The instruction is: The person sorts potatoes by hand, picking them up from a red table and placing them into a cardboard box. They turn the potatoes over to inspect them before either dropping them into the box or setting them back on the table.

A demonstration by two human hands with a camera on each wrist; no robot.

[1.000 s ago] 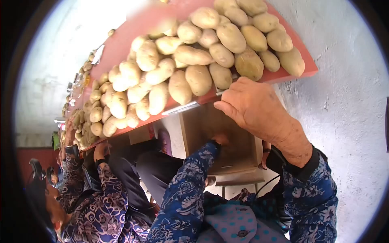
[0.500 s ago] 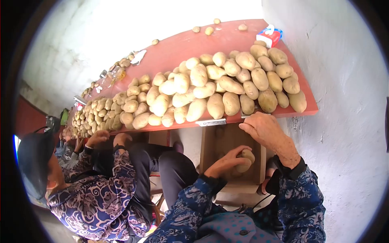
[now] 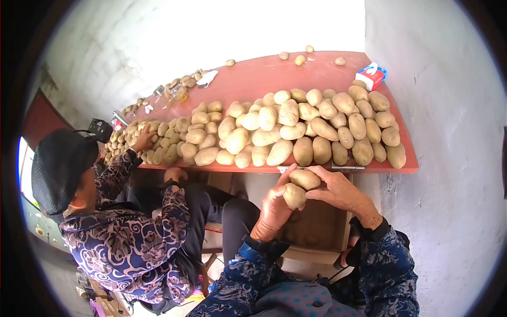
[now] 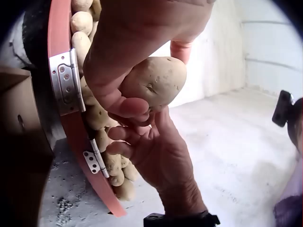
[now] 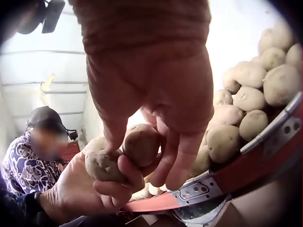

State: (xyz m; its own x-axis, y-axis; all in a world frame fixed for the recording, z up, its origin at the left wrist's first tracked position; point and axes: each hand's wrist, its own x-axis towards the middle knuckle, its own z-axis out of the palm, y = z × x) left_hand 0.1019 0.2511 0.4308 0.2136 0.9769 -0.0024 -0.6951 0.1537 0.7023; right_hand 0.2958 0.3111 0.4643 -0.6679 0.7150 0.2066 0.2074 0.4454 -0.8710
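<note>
Two yellow-brown potatoes sit between my hands, just below the table's front edge. My left hand (image 3: 272, 214) comes from the left and holds the lower potato (image 3: 294, 196), its fingers curled round it. In the left wrist view that potato (image 4: 156, 82) shows large and round, with small marks on its skin. My right hand (image 3: 342, 191) pinches the upper potato (image 3: 304, 179) between thumb and fingers. Seen from the right wrist, this second potato (image 5: 142, 144) lies right beside the left hand's one (image 5: 102, 164).
A long heap of potatoes (image 3: 280, 132) covers the front of the red table (image 3: 253, 79). A tissue pack (image 3: 372, 77) lies at the far right. Below my hands stands a cardboard box (image 3: 311, 254). At left sits another person (image 3: 127, 232), one hand on the heap; a wall (image 3: 449, 158) stands at right.
My left hand was down in the box, then came up with the potatoes and met my right hand. The right hand has left the table edge and gripped a potato. The head view has shifted.
</note>
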